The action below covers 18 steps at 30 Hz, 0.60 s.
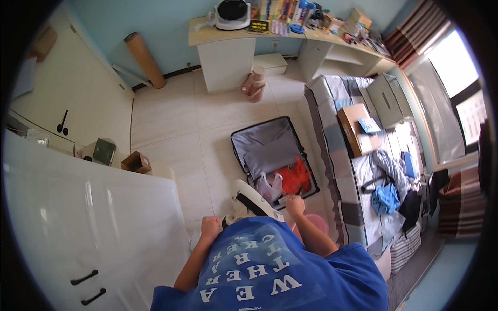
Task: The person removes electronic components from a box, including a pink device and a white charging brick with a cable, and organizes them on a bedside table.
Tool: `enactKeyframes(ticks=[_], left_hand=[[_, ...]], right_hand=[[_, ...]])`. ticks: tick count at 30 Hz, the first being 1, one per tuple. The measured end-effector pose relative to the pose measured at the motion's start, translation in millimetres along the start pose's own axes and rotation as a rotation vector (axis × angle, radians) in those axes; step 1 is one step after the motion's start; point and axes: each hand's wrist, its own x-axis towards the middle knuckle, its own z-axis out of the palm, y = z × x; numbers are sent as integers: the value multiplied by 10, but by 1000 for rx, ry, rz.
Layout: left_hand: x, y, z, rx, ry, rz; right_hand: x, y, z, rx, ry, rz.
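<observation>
An open suitcase (268,147) with a grey lining lies on the tiled floor in front of me. Its near part holds a red plastic bag (293,177) and a translucent white plastic bag (269,188). My right hand (295,205) is over the suitcase's near right edge, fingers curled around a small, thin item with a dark tip, too small to name. My left hand (210,227) is closed into a fist beside my left hip; nothing shows in it. A pink basin (316,225) stands partly hidden beneath my right forearm.
On the right, a bed (342,186) carries a cardboard box (350,128), clothes and a small cabinet (387,99). A pink thermos flask (257,83) stands near the cluttered desk (221,34). A glossy white cabinet (97,217) is at left, a brown roll (146,60) by the wall.
</observation>
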Motion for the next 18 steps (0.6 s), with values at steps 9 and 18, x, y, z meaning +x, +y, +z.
enactKeyframes(ticks=[9,18], left_hand=[[1362,-71,-706,3,26,-122],[3252,798,-1519,-57,-99,-205]], right_hand=[[803,-699,732,-199,-310,350],[2183,-2753,635,45,-306,323]])
